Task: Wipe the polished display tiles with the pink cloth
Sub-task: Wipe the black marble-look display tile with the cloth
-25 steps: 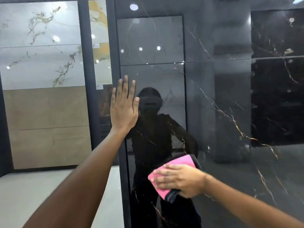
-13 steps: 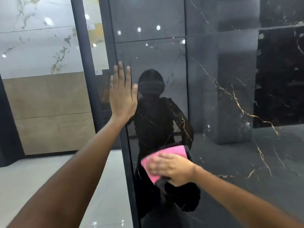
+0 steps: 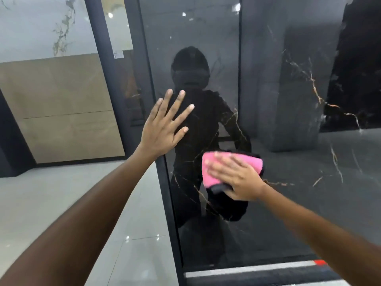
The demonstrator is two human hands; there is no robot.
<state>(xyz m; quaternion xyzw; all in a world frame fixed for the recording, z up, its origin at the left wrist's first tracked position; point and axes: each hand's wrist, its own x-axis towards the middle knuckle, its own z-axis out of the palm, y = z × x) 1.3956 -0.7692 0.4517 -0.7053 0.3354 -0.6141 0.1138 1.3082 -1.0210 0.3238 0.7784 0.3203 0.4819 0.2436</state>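
A tall polished black tile (image 3: 288, 203) with gold veins stands upright in front of me and mirrors my dark figure. My right hand (image 3: 237, 178) lies flat on the folded pink cloth (image 3: 208, 172) and presses it against the tile's lower middle. The cloth's dark underside shows at its lower edge. My left hand (image 3: 165, 129) is raised with fingers spread and straight, its palm against the tile's left edge beside the dark frame (image 3: 162, 182); it holds nothing.
To the left stand beige and white marble display panels (image 3: 61, 100) behind a dark post. A glossy pale floor (image 3: 61, 213) runs below them. A striped grey, white and red strip (image 3: 257, 269) lies at the black tile's foot.
The view has tilted down and moved closer. My right hand has slid the cloth rightward across the tile. My left hand has spread its fingers and sits lower on the tile's edge.
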